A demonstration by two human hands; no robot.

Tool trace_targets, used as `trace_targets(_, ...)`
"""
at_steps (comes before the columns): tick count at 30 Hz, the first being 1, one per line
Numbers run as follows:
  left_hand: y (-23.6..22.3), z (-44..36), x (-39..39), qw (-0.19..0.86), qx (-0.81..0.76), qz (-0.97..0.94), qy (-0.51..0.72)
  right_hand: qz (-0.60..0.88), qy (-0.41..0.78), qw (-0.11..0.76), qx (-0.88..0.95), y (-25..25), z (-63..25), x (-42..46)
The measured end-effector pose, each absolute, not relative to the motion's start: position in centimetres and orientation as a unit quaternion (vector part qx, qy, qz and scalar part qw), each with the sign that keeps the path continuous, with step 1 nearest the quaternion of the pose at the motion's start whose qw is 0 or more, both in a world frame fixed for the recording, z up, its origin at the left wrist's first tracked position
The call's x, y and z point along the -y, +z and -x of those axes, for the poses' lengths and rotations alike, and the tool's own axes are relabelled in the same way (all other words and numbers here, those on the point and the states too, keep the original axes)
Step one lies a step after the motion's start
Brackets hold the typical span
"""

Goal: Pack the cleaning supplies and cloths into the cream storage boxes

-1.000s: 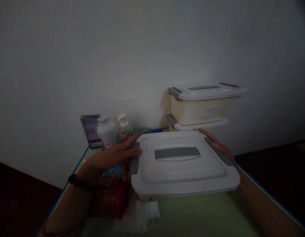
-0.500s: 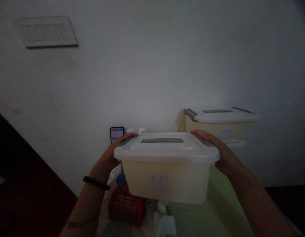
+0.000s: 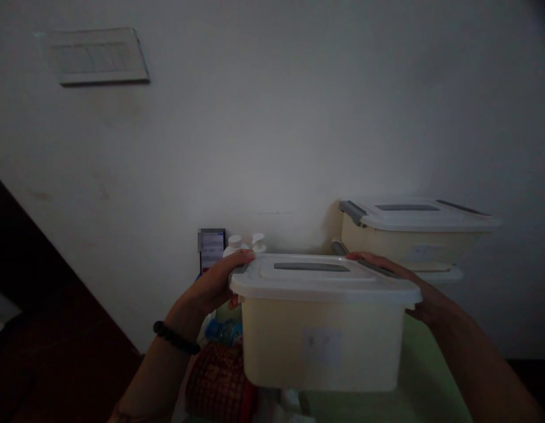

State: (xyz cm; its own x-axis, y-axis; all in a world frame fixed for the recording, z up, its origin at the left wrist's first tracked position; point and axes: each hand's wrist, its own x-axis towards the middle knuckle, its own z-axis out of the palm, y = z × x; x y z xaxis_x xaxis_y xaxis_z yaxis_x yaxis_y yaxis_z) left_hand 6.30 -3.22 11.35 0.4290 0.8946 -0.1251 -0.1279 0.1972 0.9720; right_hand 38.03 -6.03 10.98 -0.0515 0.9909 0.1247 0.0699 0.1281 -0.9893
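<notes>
Between my two hands is a cream storage box (image 3: 323,346) with a white lid, a grey handle on top and a small label on its front. My left hand (image 3: 219,281) wraps the box's left end, thumb on the lid by the grey latch, fingers under the rim. At the opposite end my right hand (image 3: 407,285) grips the rim and latch in the same way. The box looks level and held above the green tabletop (image 3: 424,364). A dark bead bracelet circles my left wrist.
A similar lidded box (image 3: 404,244) sits stacked on another at the back right, against the wall. Behind my left hand stand a phone (image 3: 213,249) and white pump bottles (image 3: 258,242). A red patterned cylinder (image 3: 219,382) and a blue-capped bottle (image 3: 223,332) lie at the front left.
The box and both hands have shifted right and lower in the view. The background has also shifted somewhat to the right. Both hands keep their hold on the box.
</notes>
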Motion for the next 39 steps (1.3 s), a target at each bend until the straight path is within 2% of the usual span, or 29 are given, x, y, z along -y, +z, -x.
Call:
trace_targets(5, 11.3, -6.2, 3.7, 0.657, -0.4, -0.503, 0.395, 0.501, 0.519, 0.348, 0.599, 11.2, -39.6, 6.5)
trace_targets(8, 11.7, -6.3, 4.3, 0.636, -0.389, -0.542, 0.388, 0.502, 0.512, 0.304, 0.627, 11.4, -40.2, 6.7)
trace_targets(12, 12.0, -6.7, 4.6, 0.614, -0.397, -0.564, 0.385, 0.525, 0.504, 0.3, 0.617, 11.5, -40.4, 6.5)
trace_targets(20, 12.3, -5.9, 4.4, 0.678, -0.323, -0.491, 0.44, 0.515, 0.475, 0.286, 0.653, 10.2, -41.6, 6.1)
trace_targets(28, 12.4, -4.2, 4.8, 0.664, -0.329, -0.594, 0.313, 0.499, 0.423, 0.259, 0.711, 10.4, -43.0, 7.0)
trace_targets(33, 12.7, -2.3, 4.9, 0.63, -0.359, -0.636, 0.266, 0.494, 0.419, 0.294, 0.703, 11.4, -41.9, 7.4)
trace_targets(39, 13.0, -3.1, 5.0, 0.604, -0.389, -0.604, 0.344, 0.507, 0.396, 0.37, 0.67, 11.7, -40.4, 7.4)
